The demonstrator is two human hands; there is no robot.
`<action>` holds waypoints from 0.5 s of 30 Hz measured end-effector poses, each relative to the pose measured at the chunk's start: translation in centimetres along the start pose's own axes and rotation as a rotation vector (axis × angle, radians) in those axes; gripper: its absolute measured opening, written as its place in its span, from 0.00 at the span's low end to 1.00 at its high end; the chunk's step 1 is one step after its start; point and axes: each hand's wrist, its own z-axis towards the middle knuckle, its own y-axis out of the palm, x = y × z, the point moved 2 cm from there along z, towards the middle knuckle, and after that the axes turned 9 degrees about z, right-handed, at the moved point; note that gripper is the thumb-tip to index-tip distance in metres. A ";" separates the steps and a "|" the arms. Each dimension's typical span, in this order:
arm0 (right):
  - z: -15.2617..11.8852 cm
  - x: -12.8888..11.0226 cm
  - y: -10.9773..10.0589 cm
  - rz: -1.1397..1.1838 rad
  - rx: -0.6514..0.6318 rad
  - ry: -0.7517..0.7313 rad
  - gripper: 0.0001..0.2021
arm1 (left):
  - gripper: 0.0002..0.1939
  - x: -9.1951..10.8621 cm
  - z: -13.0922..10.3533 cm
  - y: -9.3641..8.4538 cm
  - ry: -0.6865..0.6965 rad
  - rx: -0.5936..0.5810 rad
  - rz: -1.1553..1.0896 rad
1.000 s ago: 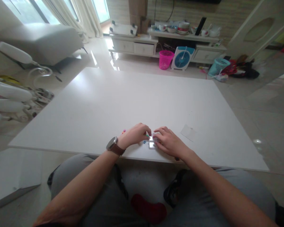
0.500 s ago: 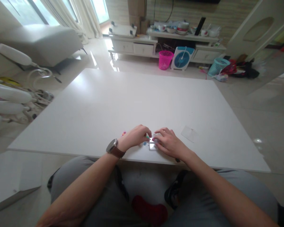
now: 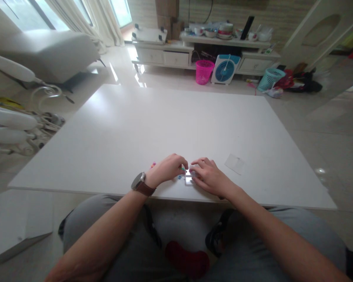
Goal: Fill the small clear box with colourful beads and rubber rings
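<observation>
My left hand [image 3: 171, 166], a watch [image 3: 139, 181] on its wrist, is closed in a pinch at the left side of a small clear-and-white box [image 3: 189, 181]. A tiny green piece [image 3: 182, 168] shows at its fingertips. My right hand [image 3: 209, 177] curls over the box's right side, its fingers bent around the edge and hiding part of the box. Just left of the box lies a tiny blue piece [image 3: 179, 177]. Small pink and orange pieces [image 3: 153, 165] lie on the table behind my left wrist, partly covered by it. Their exact kind is too small to tell.
A flat clear plastic lid [image 3: 234, 163] lies on the white table [image 3: 170, 121] to the right of my hands. The table's near edge runs just above my lap. Beyond the far edge stand a pink basket [image 3: 204, 72], a blue fan [image 3: 225, 69] and a low cabinet [image 3: 176, 58].
The view has shifted slightly. My hands keep nearly the same pose at the small box; the pink bit at my right fingertips is less visible now.
</observation>
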 end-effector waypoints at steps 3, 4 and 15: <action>0.1 0.1 0.2 0.034 0.010 0.011 0.11 | 0.08 -0.1 0.0 0.1 0.008 -0.001 -0.005; 0.1 0.2 0.2 0.045 0.013 0.014 0.11 | 0.08 -0.1 0.1 0.2 0.007 -0.002 -0.008; 0.2 -0.2 0.3 0.133 0.025 0.027 0.09 | 0.08 -0.1 0.0 0.1 -0.007 -0.010 -0.020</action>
